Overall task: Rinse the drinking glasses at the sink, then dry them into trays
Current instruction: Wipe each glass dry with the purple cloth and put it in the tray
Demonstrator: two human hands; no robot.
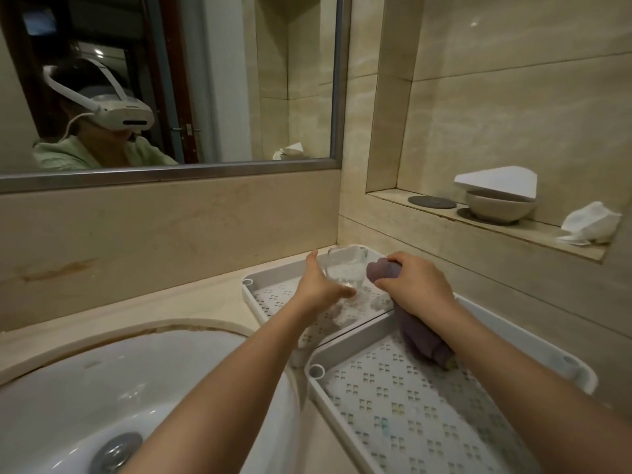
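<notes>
Both forearms reach from the bottom of the frame up toward the centre, bare and nearly straight. The left hand (319, 285) sits just left of centre, thumb raised and pointing up, fingers wrapped round the lower part of a clear drinking glass (345, 270); its grip is clamped on the glass. The glass stands upright at the far corner of the upper tray (260, 295), a white perforated tray on the desk (191, 302) right of the sink (102, 381). Whether the glass base touches the tray floor I cannot tell.

The right hand (417, 285), just right of centre, is palm-down with knuckles bent, its grip closed round a purple cloth (424, 340). One bunched end of the cloth pokes out beside the glass, close to its right wall; the rest trails down under the wrist onto the nearer tray (427, 415), which fills the lower right of the frame and butts against the first.

A wall niche (478, 220) at the right holds a bowl (499, 206) under a white lid, a dark coaster (431, 202) and crumpled tissue (591, 224). A mirror (205, 80) fills the upper left
</notes>
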